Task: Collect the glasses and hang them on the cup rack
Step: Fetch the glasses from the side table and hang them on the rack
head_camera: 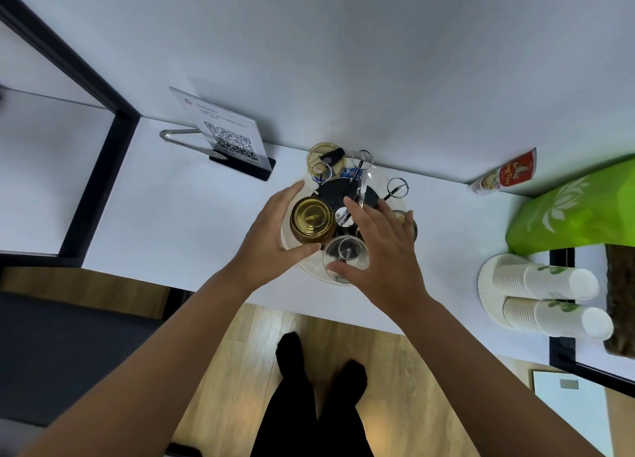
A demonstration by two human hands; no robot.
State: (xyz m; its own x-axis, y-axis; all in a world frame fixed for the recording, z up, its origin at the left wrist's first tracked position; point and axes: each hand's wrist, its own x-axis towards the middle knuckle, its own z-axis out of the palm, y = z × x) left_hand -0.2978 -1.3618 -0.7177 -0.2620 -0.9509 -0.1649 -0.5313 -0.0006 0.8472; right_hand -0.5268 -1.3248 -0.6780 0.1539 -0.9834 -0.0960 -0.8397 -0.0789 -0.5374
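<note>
- Head view: my left hand [275, 224] is wrapped around an amber glass [312, 220], upside down over a prong of the cup rack [347, 195] on the white counter [178, 216].
- My right hand [381, 250] lies with fingers spread, loosely cupping a clear glass [345, 255] already hanging on the rack.
- Another amber glass [324, 157] hangs at the rack's far side.

Three amber glasses [312, 220]; one clear glass [345, 255]; two paper-cup stacks [543, 279]; one rack [347, 195].
</note>
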